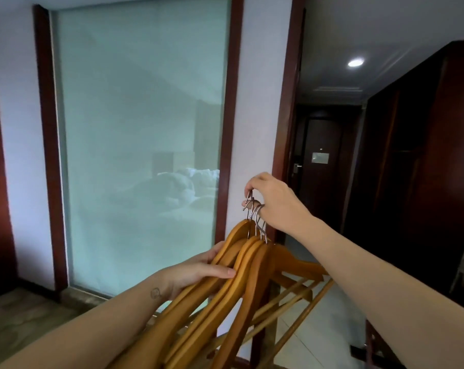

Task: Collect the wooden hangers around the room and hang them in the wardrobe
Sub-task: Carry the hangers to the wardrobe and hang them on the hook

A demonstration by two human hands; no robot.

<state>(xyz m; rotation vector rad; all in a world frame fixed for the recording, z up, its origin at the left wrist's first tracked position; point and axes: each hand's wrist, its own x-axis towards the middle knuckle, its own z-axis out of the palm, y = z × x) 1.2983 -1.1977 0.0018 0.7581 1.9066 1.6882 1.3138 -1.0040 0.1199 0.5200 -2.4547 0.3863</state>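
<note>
Pinching the hooks (258,211), right fingers (253,183) hold wooden hangers (254,275); left fingers (217,253) clasp their shoulders.

A bunch of wooden hangers (241,278) hangs in the middle foreground. Their hooks (254,209) are gathered at the top in the right hand (273,203). Below the hooks, the left hand (198,270) grips the hangers' left arms. Behind, to the left, stands a glass panel (140,129). To its right a corridor runs back to a door (321,169), with the wardrobe (425,169) along its right side.
</note>
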